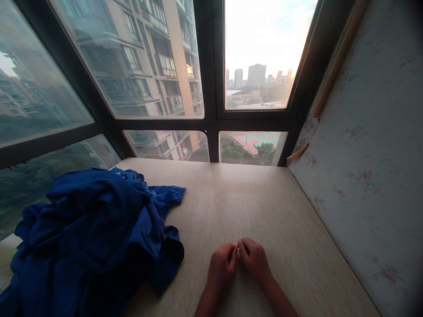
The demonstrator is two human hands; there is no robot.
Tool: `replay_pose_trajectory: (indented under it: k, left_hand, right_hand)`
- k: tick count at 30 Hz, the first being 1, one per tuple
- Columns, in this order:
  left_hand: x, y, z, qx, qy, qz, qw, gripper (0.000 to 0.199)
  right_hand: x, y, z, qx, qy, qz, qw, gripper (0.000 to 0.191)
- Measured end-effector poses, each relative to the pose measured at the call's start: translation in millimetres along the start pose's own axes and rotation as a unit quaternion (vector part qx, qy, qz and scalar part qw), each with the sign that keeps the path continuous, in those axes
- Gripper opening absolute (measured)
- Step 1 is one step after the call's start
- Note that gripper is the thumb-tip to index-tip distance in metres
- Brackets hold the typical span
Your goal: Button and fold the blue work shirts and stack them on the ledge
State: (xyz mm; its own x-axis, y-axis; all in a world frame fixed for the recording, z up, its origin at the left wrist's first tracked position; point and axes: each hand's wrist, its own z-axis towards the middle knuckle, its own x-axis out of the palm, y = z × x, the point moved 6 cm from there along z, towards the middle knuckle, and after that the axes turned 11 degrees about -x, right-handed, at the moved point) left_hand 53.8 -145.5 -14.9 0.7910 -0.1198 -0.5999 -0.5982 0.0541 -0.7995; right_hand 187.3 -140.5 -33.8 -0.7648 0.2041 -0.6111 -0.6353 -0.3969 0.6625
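Note:
Both hands are low in the head view, over the pale marbled sill (264, 198), with their fingertips close together. My left hand (222, 266) is closed, thumb and forefinger pinched. My right hand (254, 259) is curled in the same way, its pinch facing the left one. A tiny whitish speck shows between the two pinches, too small to name. To the left of the hands lies a crumpled heap of blue clothing (95, 224), with an elastic cuff stretched out toward the middle of the sill. Neither hand touches the clothing.
Dark window frames (211, 79) rise along the back and left edges of the sill. At the right stands a wall with flowered wallpaper (360, 185), its paper peeling near the window corner. Buildings and trees show through the glass.

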Motion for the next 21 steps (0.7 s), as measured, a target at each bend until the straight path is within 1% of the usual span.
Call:
replay_pose_trajectory:
  k: [6,14,21]
  left_hand:
    - [0.3,0.7,-0.2,0.001,-0.002,-0.006,1.000,0.028]
    - [1.8,-0.1,-0.8,-0.015,0.017,0.001,1.000,0.029]
    - [-0.9,-2.1,-1.2,-0.016,0.014,0.006,1.000,0.029]
  right_hand:
    - [0.6,-0.7,0.3,-0.002,-0.001,-0.003,1.000,0.039]
    - [1.8,-1.2,-0.1,0.004,0.005,-0.002,1.000,0.038]
    - [1.8,-2.2,-0.4,0.006,0.001,0.008,1.000,0.038]
